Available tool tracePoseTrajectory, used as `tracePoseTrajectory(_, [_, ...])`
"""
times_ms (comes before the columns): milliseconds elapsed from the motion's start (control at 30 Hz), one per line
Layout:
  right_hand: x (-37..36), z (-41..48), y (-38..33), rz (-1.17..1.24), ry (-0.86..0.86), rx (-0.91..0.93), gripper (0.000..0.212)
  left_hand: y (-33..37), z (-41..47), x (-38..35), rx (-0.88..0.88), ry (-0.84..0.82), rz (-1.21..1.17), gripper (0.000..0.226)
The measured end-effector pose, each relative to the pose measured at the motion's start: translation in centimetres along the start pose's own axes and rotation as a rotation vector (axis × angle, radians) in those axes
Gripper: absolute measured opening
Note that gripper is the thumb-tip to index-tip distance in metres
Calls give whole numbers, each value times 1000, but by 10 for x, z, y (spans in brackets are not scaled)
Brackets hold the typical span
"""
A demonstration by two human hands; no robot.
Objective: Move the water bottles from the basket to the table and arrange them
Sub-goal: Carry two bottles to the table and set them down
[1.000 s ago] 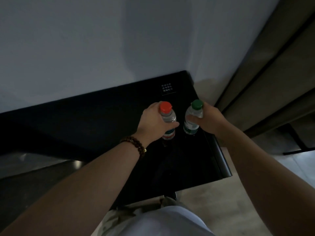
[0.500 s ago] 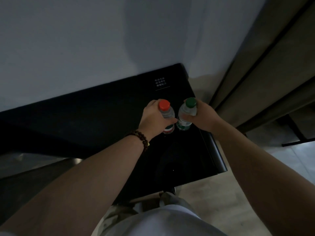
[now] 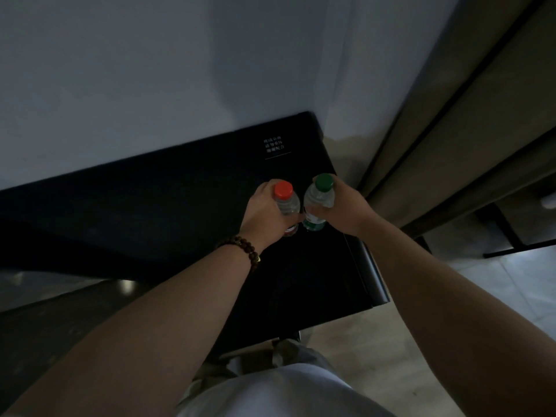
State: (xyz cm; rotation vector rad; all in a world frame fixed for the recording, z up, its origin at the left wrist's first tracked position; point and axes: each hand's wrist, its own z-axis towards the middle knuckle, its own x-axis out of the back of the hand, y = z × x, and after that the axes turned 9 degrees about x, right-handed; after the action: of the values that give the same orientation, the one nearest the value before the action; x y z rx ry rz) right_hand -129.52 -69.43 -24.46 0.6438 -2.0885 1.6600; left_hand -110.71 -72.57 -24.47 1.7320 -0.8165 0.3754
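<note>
Two small clear water bottles stand upright side by side on the black table [image 3: 156, 206], near its right end. My left hand [image 3: 264, 212] grips the red-capped bottle [image 3: 287, 203] around its body. My right hand [image 3: 343, 206] grips the green-capped bottle [image 3: 319, 197], which has a green label low down. The bottles are almost touching. The basket is out of view.
White printed text [image 3: 273, 145] marks the table's far right corner. A pale wall runs behind the table. Wooden panels [image 3: 451, 139] stand to the right, with tiled floor [image 3: 511, 281] below. The table's right edge [image 3: 373, 272] lies just beside my right wrist.
Both hands brought the two bottles closer together, the green-capped one sliding left toward the red-capped one. Both grips stay the same.
</note>
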Motion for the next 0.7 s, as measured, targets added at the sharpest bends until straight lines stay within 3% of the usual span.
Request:
tracePoseTrajectory(133, [2, -1, -4, 19, -2, -36, 79, 2, -4, 8, 73, -78, -25, 74])
tracePoseTrajectory(267, [7, -7, -10, 5, -19, -67, 100, 2, -10, 26, 81, -132, 100, 93])
tracePoseTrajectory(433, [17, -14, -50, -72, -41, 46, 121, 7, -29, 66, 105, -134, 188, 102])
tracePoseTrajectory(567, [27, -13, -89, -253, -84, 136, 123, 9, -49, 103, 125, -79, 212, 93])
tracePoseTrajectory(700, [13, -15, -137, -533, -168, 244, 113, 0, -78, 148, 154, 15, 317, 85])
